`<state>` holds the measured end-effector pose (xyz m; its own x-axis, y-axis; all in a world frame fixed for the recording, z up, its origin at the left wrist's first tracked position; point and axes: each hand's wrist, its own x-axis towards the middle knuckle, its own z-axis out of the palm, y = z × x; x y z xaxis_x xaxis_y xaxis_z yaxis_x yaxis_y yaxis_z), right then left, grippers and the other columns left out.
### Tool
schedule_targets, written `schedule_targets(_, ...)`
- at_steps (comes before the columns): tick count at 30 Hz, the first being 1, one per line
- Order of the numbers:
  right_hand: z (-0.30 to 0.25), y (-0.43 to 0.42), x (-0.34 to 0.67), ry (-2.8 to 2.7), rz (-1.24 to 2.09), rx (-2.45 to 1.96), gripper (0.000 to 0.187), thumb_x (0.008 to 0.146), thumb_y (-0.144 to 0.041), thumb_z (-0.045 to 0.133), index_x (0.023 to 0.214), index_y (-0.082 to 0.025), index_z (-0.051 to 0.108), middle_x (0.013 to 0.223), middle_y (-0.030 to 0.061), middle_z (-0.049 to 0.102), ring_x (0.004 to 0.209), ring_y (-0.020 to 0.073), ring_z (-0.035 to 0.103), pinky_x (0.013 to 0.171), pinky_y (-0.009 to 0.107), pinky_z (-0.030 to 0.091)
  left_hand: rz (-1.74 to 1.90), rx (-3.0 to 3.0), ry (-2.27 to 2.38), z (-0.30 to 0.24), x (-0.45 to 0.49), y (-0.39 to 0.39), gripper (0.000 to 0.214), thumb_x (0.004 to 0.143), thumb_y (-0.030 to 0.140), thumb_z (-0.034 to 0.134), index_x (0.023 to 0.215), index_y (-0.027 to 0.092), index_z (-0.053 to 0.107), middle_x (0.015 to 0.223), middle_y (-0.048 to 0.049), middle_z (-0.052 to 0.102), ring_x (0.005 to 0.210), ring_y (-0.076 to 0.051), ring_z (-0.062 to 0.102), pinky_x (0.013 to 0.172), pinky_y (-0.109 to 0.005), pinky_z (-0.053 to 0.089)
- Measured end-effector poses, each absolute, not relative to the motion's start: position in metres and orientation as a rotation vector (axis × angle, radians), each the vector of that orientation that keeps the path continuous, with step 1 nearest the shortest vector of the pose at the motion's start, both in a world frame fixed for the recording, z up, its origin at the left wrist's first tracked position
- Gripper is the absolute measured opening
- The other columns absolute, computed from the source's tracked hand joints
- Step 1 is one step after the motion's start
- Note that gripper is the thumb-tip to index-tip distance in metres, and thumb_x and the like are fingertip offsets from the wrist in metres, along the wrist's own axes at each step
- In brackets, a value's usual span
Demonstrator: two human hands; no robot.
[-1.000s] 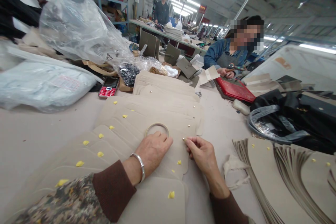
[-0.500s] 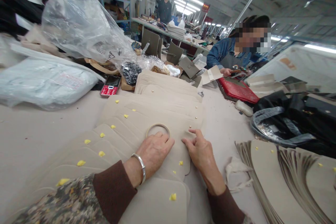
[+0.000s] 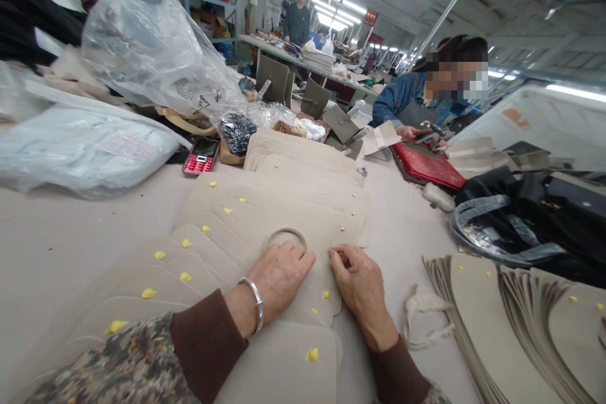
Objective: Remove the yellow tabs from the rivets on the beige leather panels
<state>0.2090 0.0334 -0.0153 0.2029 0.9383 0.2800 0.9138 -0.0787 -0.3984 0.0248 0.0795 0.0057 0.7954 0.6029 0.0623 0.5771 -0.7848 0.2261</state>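
Observation:
Beige flat panels (image 3: pixel 293 202) lie overlapping like fanned sheets across the table, several with small yellow tabs (image 3: pixel 185 277) and some with small metal studs (image 3: pixel 343 230). My left hand (image 3: pixel 279 281), a silver bangle at its wrist, rests on them with its fingers closed over the near side of a thin ring (image 3: pixel 286 230) that looks like a nearly used-up roll of tape. To its right, my right hand (image 3: pixel 360 284) is closed in a pinch, thumb against forefinger, near the right edge of a panel. Whatever that pinch holds is too small or hidden.
At right stand fanned stacks of beige panels (image 3: pixel 492 322), with black bags (image 3: pixel 530 208) behind. A crumpled cloth scrap (image 3: pixel 421 309) lies nearer. On the left are a red phone (image 3: pixel 201 156) and plastic-wrapped bundles (image 3: pixel 89 145). A co-worker (image 3: pixel 402 98) works beyond a red pad (image 3: pixel 426 164).
My right hand's forefinger, raised and apart from the thumb before, has come down into a pinch. My left hand stays on the ring. The co-worker's hands have shifted slightly.

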Motion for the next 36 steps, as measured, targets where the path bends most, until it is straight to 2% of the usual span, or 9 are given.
schedule_targets(6, -0.003, 0.015, 0.206, -1.889, 0.324, -1.959, 0.018, 0.084, -0.024, 0.055, 0.072, -0.021, 0.067, 0.069, 0.0008, 0.065, 0.064, 0.0145, 0.059, 0.064, 0.023, 0.040, 0.495, 2.751, 0.872, 0.007, 0.017, 0.082, 0.015, 0.092, 0.009, 0.043, 0.089, 0.018, 0.054, 0.083, -0.0040, 0.059, 0.077, -0.020, 0.055, 0.070, -0.032, 0.048)
schedule_targets(11, -0.002, 0.008, 0.204, -1.695, 0.593, -2.079, 0.011, 0.081, -0.025, 0.058, 0.076, -0.020, 0.066, 0.059, -0.0024, 0.063, 0.056, 0.0144, 0.057, 0.055, 0.023, 0.038, 0.900, 2.599, 0.652, 0.000, 0.014, 0.085, 0.016, 0.096, 0.015, 0.042, 0.106, 0.017, 0.054, 0.087, -0.0033, 0.066, 0.079, -0.017, 0.063, 0.072, -0.027, 0.051)
schedule_targets(16, -0.001, 0.010, 0.202, -1.538, 0.552, -1.890, 0.011, 0.081, -0.025, 0.060, 0.074, -0.019, 0.064, 0.063, -0.0011, 0.064, 0.057, 0.0140, 0.058, 0.055, 0.024, 0.042, 0.980, 2.602, 0.572, -0.002, 0.016, 0.081, 0.035, 0.098, 0.021, 0.042, 0.133, 0.018, 0.039, 0.097, -0.0054, 0.070, 0.082, -0.017, 0.068, 0.069, -0.026, 0.054)
schedule_targets(18, 0.002, 0.007, 0.200, -1.550, 0.532, -1.681, 0.010, 0.084, -0.025, 0.059, 0.084, -0.018, 0.066, 0.074, 0.0015, 0.067, 0.063, 0.0143, 0.060, 0.059, 0.024, 0.047, 0.920, 2.636, 0.617, -0.001, 0.017, 0.079, 0.039, 0.099, 0.023, 0.039, 0.137, 0.016, 0.032, 0.094, -0.0056, 0.071, 0.076, -0.018, 0.069, 0.063, -0.027, 0.054)
schedule_targets(20, 0.005, 0.005, 0.197, -1.636, 0.467, -1.488, 0.015, 0.086, -0.021, 0.058, 0.098, -0.017, 0.066, 0.085, 0.0043, 0.069, 0.072, 0.0149, 0.062, 0.064, 0.024, 0.049, 0.895, 2.653, 0.633, 0.000, 0.017, 0.076, 0.037, 0.100, 0.024, 0.038, 0.135, 0.015, 0.032, 0.092, -0.0060, 0.071, 0.074, -0.018, 0.069, 0.060, -0.027, 0.054)
schedule_targets(22, 0.008, 0.004, 0.194, -1.751, 0.359, -1.372, 0.016, 0.088, -0.016, 0.055, 0.101, -0.018, 0.065, 0.088, 0.0056, 0.069, 0.076, 0.0149, 0.062, 0.068, 0.025, 0.050, 0.895, 2.659, 0.621, 0.000, 0.017, 0.074, 0.034, 0.100, 0.024, 0.036, 0.133, 0.015, 0.033, 0.091, -0.0063, 0.071, 0.074, -0.018, 0.069, 0.060, -0.027, 0.053)
schedule_targets(27, 0.006, 0.007, 0.188, -1.863, 0.118, -1.332, 0.016, 0.086, -0.008, 0.051, 0.083, -0.018, 0.063, 0.072, 0.0027, 0.066, 0.064, 0.0130, 0.059, 0.063, 0.023, 0.047, 0.818, 2.601, 0.576, 0.001, 0.020, 0.072, 0.026, 0.100, 0.021, 0.035, 0.126, 0.016, 0.038, 0.091, -0.0048, 0.069, 0.079, -0.018, 0.068, 0.064, -0.027, 0.052)
schedule_targets(31, 0.001, 0.004, 0.188, -1.852, -0.032, -1.377, 0.017, 0.081, -0.006, 0.051, 0.076, -0.018, 0.062, 0.063, 0.0006, 0.063, 0.055, 0.0117, 0.056, 0.057, 0.022, 0.044, 0.689, 2.531, 0.597, 0.004, 0.020, 0.073, 0.012, 0.097, 0.018, 0.038, 0.102, 0.018, 0.050, 0.082, -0.0008, 0.063, 0.072, -0.016, 0.063, 0.061, -0.026, 0.046)
schedule_targets(36, 0.005, 0.001, 0.180, -1.602, 0.269, -1.539, 0.011, 0.078, -0.014, 0.057, 0.075, -0.017, 0.067, 0.062, 0.0008, 0.065, 0.053, 0.0116, 0.058, 0.054, 0.022, 0.046, 0.797, 2.523, 0.619, 0.007, 0.023, 0.072, 0.019, 0.097, 0.019, 0.038, 0.082, 0.019, 0.050, 0.071, 0.0018, 0.056, 0.061, -0.013, 0.053, 0.056, -0.024, 0.038)
